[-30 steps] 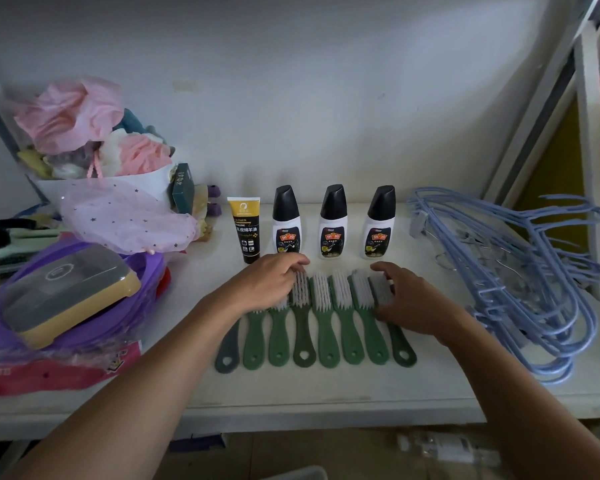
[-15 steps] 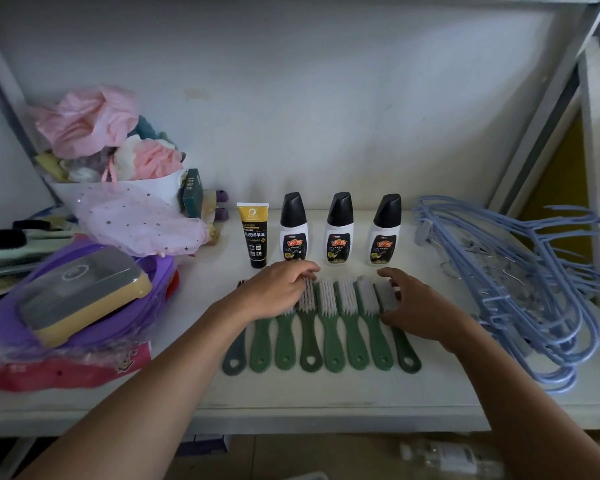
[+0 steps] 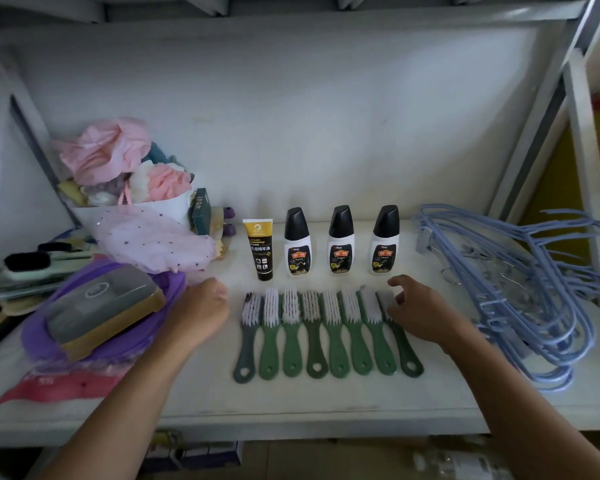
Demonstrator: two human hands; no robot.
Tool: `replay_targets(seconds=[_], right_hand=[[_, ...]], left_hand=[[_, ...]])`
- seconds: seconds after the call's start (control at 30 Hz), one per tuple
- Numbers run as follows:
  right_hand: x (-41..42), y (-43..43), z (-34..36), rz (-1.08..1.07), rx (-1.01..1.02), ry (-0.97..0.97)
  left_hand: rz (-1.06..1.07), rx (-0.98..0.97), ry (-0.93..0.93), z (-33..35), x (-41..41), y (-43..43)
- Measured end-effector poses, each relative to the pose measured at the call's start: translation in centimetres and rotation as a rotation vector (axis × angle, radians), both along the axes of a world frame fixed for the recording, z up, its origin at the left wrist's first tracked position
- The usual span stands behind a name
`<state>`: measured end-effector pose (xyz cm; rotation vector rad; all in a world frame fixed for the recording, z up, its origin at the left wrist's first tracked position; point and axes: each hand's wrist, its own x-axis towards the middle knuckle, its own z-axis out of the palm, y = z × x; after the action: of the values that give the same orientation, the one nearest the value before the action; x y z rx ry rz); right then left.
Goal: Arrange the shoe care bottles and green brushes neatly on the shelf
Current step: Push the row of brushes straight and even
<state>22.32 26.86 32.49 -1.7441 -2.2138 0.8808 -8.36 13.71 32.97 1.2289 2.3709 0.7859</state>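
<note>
My left hand rests loosely curled, holding nothing, just left of the row of green brushes. My right hand, fingers relaxed, touches the rightmost brush's bristles. Farther back stand three black-capped shoe care bottles and a tube reading "LEATHER". All sit on a white shelf, with blue hangers at right

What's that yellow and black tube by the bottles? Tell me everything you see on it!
The tube looks like soft plastic, yellow at its wide top and black below, with white writing and small pictures. It stands upright on its narrow end on the white shelf, at the left end of the row with three white bottles, apart from them. No hand touches it; the left hand is nearest, in front and leftward.
</note>
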Motion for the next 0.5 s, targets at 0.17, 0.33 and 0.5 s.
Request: replay_targets(seconds=[0.17,0.33,0.5], right_hand=[[0.1,-0.9,0.4,-0.006,0.037,-0.003],[0.5,-1.4,0.6,-0.028,0.023,0.033],[0.9,-1.5,0.7,-0.044,0.0,0.073]], left_hand=[[-0.003,0.009,-0.321,-1.9,-0.9,-0.2],[-0.038,-0.005,-0.385,0.2,2.1,-0.8],[-0.047,-0.008,-0.398,0.4,2.4,-0.7]])
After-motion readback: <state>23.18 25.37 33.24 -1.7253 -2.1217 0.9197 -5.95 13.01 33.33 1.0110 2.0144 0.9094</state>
